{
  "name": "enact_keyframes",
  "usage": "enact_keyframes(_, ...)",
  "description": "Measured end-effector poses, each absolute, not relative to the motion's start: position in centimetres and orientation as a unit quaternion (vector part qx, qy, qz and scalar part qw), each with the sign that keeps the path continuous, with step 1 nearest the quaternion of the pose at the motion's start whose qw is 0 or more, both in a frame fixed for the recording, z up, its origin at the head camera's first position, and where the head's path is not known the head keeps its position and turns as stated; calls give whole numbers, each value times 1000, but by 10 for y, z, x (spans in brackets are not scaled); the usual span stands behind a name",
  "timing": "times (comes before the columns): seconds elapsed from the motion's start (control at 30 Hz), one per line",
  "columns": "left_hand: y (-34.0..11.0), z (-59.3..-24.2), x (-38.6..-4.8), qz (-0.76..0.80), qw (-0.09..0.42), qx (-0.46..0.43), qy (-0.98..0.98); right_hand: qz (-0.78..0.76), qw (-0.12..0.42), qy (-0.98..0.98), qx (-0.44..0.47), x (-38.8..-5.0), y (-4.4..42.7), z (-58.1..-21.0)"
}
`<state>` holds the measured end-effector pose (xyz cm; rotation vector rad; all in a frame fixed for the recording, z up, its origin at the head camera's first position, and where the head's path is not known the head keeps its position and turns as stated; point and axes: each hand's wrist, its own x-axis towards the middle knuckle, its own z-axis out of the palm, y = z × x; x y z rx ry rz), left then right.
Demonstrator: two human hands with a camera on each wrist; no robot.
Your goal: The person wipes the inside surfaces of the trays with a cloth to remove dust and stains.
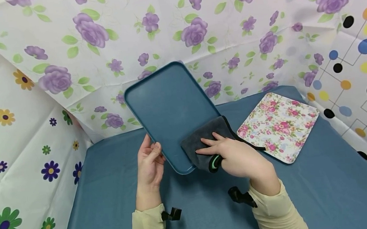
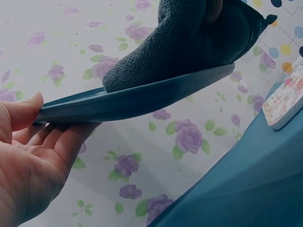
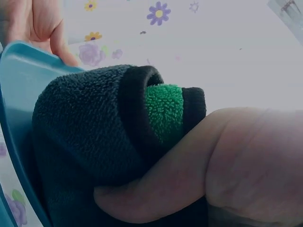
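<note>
A blue rectangular tray [image 1: 169,101] is held up at a slant above the table. My left hand [image 1: 149,163] grips its left edge, thumb on the rim and fingers underneath, as the left wrist view shows. On the tray's lower right part lies a dark grey cloth [image 1: 193,144] with black edging. My right hand [image 1: 244,156] holds this cloth against the tray, fingers spread over it and the thumb [image 3: 142,198] along its folded side. A green inner face [image 3: 163,106] shows at the fold. The cloth covers the tray's lower right corner.
A square white board with pink flowers [image 1: 278,127] lies on the blue-covered table [image 1: 112,190] to the right. Flower-printed sheets [image 1: 165,30] hang behind and at the left; a dotted sheet [image 1: 360,81] hangs at the right. Black straps [image 1: 171,214] sit at both wrists.
</note>
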<state>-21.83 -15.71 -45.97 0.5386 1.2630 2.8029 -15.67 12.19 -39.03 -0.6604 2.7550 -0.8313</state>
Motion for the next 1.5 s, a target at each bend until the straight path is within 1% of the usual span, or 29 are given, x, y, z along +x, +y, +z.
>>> enact_keyframes(0.43,-157,-459,-219,901,7,172,398,-258,120,926,-247,-149,101,-388)
enact_keyframes(0.73,-157,-460,-220,900,6,161,404,-246,113,920,-285,-145,88,-390)
enact_keyframes(0.9,-158,-458,-218,900,4,151,409,-246,116,922,-277,-145,88,-390)
enact_keyframes(1.33,-158,-459,-219,902,10,160,401,-268,128,919,-260,-144,98,-388)
enact_keyframes(1.5,-158,-460,-219,904,13,164,393,-287,137,919,-233,-146,106,-386)
